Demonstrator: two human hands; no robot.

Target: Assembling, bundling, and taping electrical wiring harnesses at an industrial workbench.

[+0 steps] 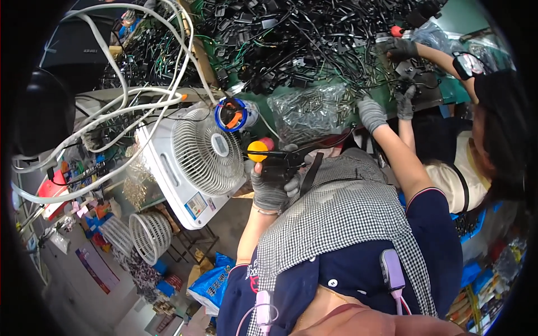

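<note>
Left hand (270, 189): centre of the frame, grey glove; fingers closed around a black part (276, 168), thumb upward. The part sits in front of the apron, just below a yellow ball (258, 151) on a dark rod.

Right hand (371, 113): upper right of centre, grey glove; fingers partly bent, tips at the loose metal pieces on the bench. Whether anything is pinched there — cannot tell.

Clear plastic bag (307, 115): upper centre, filled with small metal pieces, just left of the right hand.

White fan (213, 151): left of centre, tilted in view, beside the left hand.

Heap of black parts (302, 42): along the top, with cables and some green wires.

Co-worker's hands: upper right, both gloved, over the same bench.

Step in hand, by judgement: steadying the black part while the right hand picks among small metal pieces. Next move, likewise judged — a fine fingertip pinch, the left grip kept firm.
</note>
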